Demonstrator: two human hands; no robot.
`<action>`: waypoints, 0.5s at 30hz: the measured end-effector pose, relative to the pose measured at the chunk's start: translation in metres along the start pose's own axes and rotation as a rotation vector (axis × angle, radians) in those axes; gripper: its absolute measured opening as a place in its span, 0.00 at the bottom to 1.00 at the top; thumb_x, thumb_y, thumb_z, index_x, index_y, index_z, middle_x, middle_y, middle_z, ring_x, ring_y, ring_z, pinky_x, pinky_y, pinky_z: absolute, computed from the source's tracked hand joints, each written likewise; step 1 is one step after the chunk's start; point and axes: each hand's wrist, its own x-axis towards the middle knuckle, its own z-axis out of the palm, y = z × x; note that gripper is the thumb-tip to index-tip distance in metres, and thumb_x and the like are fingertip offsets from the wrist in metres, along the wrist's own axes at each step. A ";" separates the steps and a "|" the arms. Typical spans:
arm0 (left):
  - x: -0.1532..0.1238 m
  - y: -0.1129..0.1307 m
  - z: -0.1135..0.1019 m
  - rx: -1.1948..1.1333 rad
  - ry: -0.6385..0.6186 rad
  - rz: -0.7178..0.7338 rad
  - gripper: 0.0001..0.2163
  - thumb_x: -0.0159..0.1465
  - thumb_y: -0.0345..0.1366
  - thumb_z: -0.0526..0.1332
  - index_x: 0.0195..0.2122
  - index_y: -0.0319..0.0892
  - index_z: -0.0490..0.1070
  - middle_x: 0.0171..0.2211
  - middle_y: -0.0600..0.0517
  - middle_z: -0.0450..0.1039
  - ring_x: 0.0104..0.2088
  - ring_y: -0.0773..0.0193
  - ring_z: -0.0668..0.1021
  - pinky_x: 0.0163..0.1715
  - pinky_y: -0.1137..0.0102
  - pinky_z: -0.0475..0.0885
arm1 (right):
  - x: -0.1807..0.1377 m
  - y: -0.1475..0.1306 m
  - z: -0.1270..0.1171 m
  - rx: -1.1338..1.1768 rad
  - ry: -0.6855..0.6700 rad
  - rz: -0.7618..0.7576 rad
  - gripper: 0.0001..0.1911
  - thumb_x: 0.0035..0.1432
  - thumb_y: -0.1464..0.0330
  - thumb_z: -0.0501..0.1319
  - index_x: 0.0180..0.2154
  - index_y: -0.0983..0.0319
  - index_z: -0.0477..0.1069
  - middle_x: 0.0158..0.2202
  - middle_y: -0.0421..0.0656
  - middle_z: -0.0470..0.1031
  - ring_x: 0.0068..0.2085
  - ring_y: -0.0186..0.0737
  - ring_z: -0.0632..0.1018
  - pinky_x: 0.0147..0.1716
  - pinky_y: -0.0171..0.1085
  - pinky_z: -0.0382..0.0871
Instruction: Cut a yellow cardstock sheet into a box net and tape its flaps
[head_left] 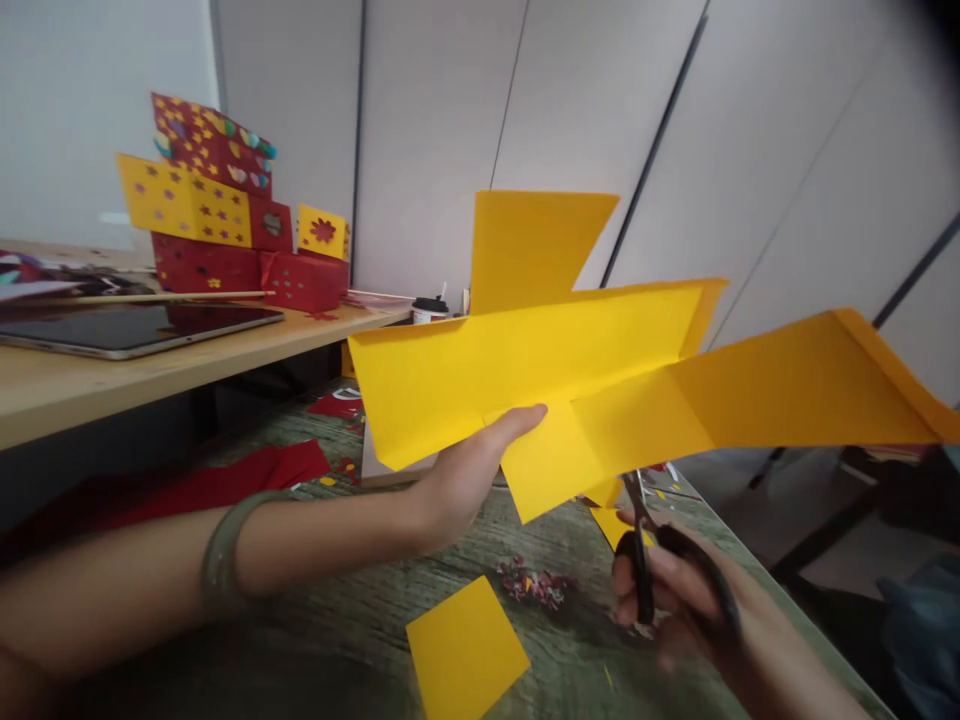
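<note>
grey panelled walls are filling the top of the frame, and a weathered green-grey worktop (360, 640) is running along the bottom. we are holding up a big folded yellow paper sheet (600, 370) across the centre and right of the frame. our left hand (465, 475), centre frame, is closing on the sheet's lower edge, thumb lying on the front face and fingers hidden behind. our right hand (675, 600), lower right, is gripping black scissors (641, 545), fingers through the handles and curled tight, blades pointing up at the sheet's bottom corner; how far the blades are parting we cannot tell. a green bangle (221, 560) is sitting on our left wrist. a loose yellow square (465, 650) is lying flat on the worktop at bottom centre, with small paper scraps (536, 583) just beside it. upper left, a red and yellow decorated paper box stack (225, 215) is standing on a wooden shelf (150, 365) behind a dark tablet (135, 327).
</note>
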 end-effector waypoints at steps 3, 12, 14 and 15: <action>0.005 0.008 0.000 -0.006 0.080 0.088 0.15 0.55 0.39 0.60 0.43 0.42 0.67 0.49 0.50 0.67 0.49 0.58 0.69 0.50 0.64 0.62 | -0.008 -0.003 0.002 -0.163 -0.113 -0.070 0.17 0.49 0.58 0.61 0.40 0.57 0.66 0.24 0.38 0.71 0.24 0.36 0.74 0.18 0.31 0.66; 0.001 0.009 0.003 -0.031 0.119 -0.048 0.14 0.53 0.40 0.60 0.38 0.39 0.70 0.48 0.46 0.68 0.49 0.53 0.69 0.47 0.62 0.63 | -0.019 -0.015 0.003 -0.341 -0.168 -0.132 0.13 0.50 0.55 0.58 0.32 0.57 0.70 0.25 0.39 0.69 0.27 0.37 0.70 0.28 0.35 0.66; 0.000 0.007 0.003 -0.042 0.086 -0.110 0.13 0.53 0.40 0.60 0.37 0.38 0.71 0.49 0.46 0.68 0.49 0.53 0.68 0.47 0.62 0.63 | -0.022 -0.020 0.004 -0.338 -0.185 -0.137 0.18 0.48 0.50 0.57 0.27 0.59 0.70 0.23 0.40 0.67 0.25 0.36 0.70 0.25 0.34 0.66; -0.001 0.006 0.003 -0.056 0.070 -0.127 0.13 0.54 0.40 0.60 0.37 0.38 0.71 0.49 0.46 0.67 0.49 0.53 0.68 0.47 0.63 0.63 | -0.024 -0.021 0.004 -0.329 -0.197 -0.145 0.20 0.47 0.49 0.56 0.25 0.59 0.70 0.22 0.40 0.66 0.23 0.36 0.70 0.23 0.34 0.65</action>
